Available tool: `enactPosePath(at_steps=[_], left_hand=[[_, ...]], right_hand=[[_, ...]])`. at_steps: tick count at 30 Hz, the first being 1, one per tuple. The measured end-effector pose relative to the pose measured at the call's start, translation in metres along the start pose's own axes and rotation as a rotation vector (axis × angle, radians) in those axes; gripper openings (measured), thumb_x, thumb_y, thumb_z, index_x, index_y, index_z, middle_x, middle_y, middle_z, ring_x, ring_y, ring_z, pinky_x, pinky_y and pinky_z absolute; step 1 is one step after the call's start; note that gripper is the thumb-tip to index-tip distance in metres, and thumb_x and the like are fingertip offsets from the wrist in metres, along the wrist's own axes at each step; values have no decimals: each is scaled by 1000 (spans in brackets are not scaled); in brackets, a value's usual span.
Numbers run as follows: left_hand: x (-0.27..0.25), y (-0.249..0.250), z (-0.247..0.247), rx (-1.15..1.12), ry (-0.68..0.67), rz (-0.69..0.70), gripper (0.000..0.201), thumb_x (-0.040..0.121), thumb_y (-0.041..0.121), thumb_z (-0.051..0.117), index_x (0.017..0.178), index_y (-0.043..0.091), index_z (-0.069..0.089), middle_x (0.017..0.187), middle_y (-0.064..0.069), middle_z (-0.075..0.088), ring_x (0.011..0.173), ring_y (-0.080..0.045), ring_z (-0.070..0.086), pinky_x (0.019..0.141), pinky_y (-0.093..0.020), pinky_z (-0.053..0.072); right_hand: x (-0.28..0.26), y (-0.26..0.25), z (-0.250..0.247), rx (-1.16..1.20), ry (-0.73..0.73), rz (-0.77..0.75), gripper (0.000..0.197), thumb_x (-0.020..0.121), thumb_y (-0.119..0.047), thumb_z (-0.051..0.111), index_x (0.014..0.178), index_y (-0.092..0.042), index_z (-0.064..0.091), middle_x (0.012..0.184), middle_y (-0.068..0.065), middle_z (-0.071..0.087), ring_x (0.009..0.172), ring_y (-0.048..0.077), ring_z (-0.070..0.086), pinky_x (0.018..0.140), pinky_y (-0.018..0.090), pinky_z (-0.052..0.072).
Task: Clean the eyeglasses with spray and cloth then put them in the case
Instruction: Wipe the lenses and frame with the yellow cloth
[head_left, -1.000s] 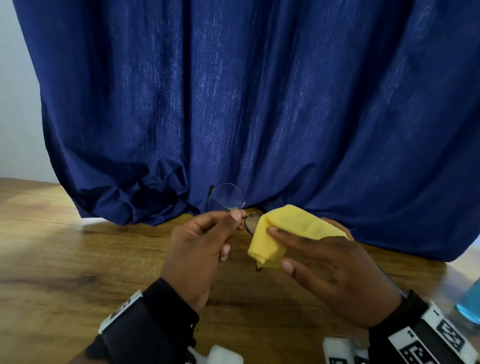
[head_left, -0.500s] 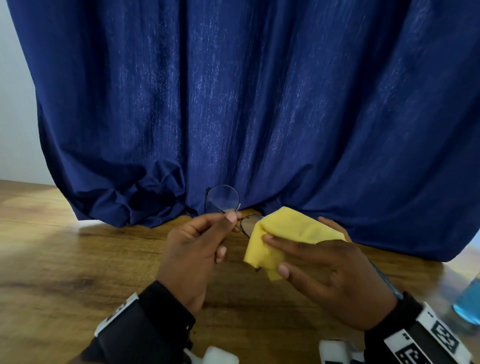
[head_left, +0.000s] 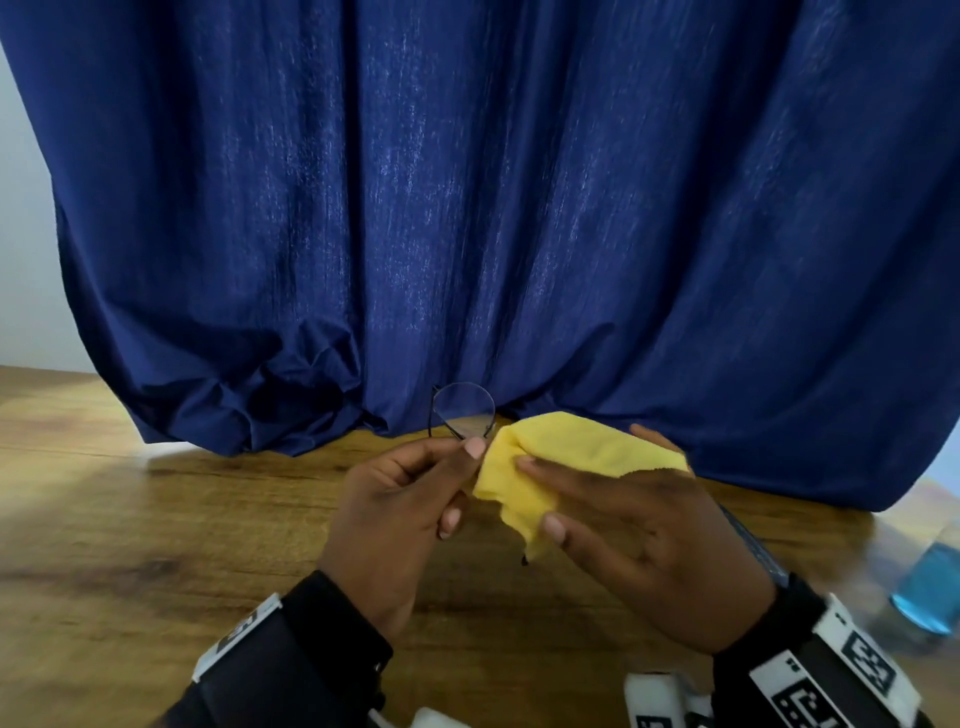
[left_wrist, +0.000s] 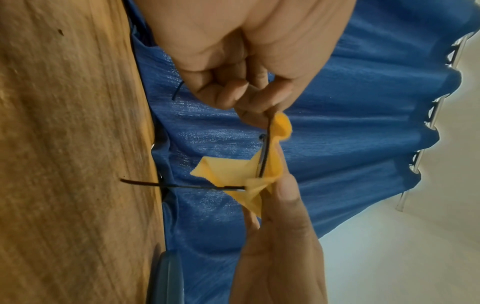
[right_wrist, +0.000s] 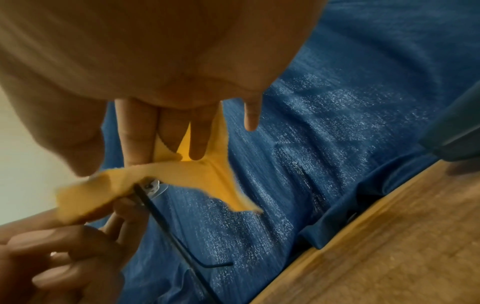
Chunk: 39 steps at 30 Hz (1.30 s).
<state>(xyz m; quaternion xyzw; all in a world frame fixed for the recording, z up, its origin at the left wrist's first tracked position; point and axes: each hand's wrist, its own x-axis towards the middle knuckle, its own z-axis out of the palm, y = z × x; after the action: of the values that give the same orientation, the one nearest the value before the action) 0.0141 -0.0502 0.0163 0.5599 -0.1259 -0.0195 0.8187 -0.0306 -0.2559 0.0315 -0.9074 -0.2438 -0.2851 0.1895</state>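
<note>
Thin black-framed eyeglasses (head_left: 462, 410) are held above the wooden table (head_left: 130, 545); one lens stands free above my left hand (head_left: 410, 499), which pinches the frame near the bridge. My right hand (head_left: 623, 525) pinches a yellow cloth (head_left: 561, 457) folded over the other lens, which is hidden inside it. In the left wrist view the frame (left_wrist: 265, 154) runs into the cloth (left_wrist: 233, 174) and a temple arm (left_wrist: 182, 185) sticks out sideways. The right wrist view shows the cloth (right_wrist: 182, 174) wrapped on the frame (right_wrist: 166, 222). A blue-liquid spray bottle (head_left: 930, 592) stands at the right edge.
A dark blue curtain (head_left: 467, 208) hangs behind the table and bunches on its far edge. A blue flat object (head_left: 753, 545), possibly the case, lies under my right wrist. White wrist-camera housings (head_left: 654, 696) show at the bottom edge.
My right hand has slid the cloth slightly left toward the bridge, covering more of the lens. The left hand keeps its pinch, nearly still.
</note>
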Motion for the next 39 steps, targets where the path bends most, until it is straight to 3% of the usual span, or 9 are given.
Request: enactPosePath(at_steps=[4,7,14,19,22,26,29,33,39], left_hand=[[0,-1,0,11,-6,20,30,80,30,68,97,8,80,54,6,57,48,-6,39,53,-25,35],[5,1,-4,-14,27,37,31,78,28,70,97,5,79,68,2,69,47,-6,40,51,-24,34],[-8,1,6,64,-135,-10,32,72,36,67,86,10,79,55,-1,55,44,-6,39,51,-24,36],[-8,-1,8,180,-190,41,19,85,23,69,81,8,80,47,2,53,43,-7,38,49,-24,33],[-9,-2,7,251,-216,75,19,88,18,67,82,1,75,48,-1,52,44,-7,41,50,-25,35],[-9,-1,6,300,-219,88,17,89,14,69,77,5,77,46,0,50,43,-9,39,46,-22,32],[-9,0,6,345,-232,96,13,84,5,69,74,-4,71,45,1,51,44,-10,38,47,-24,31],[-11,2,10,347,-240,108,23,84,23,75,77,1,76,44,0,49,39,-6,37,42,-18,30],[-15,5,15,349,-275,133,43,76,40,72,77,-3,72,43,1,51,38,-6,39,42,-18,32]], right_hand=[[-2,-3,2,81,-8,-24,36,91,-59,52,126,-53,60,76,-34,68,89,-19,60,119,55,16],[-3,-1,0,78,57,12,28,92,-57,53,113,-50,70,73,-30,71,81,-16,64,119,59,11],[-1,-9,-1,21,-68,-9,51,93,-66,39,143,-58,35,98,-26,72,113,-16,53,122,50,9],[-1,-5,-3,-69,-15,36,55,91,-76,25,144,-60,30,82,-22,71,103,-15,56,121,54,2],[-2,-6,-5,23,-12,14,49,92,-74,33,136,-58,46,77,-21,72,102,-17,58,122,53,-3],[-1,-2,-7,-92,9,24,56,91,-77,23,143,-59,34,74,-20,69,98,-10,61,121,56,-6],[-2,-3,-8,0,-16,-2,52,91,-75,32,137,-56,46,76,-23,71,101,-13,61,121,52,-11],[0,-2,-7,-99,-4,25,61,90,-78,24,147,-57,28,83,-25,69,104,-14,57,119,60,-5],[0,-9,-9,-53,67,8,48,94,-73,30,134,-57,50,67,-24,69,96,-16,61,119,60,-8]])
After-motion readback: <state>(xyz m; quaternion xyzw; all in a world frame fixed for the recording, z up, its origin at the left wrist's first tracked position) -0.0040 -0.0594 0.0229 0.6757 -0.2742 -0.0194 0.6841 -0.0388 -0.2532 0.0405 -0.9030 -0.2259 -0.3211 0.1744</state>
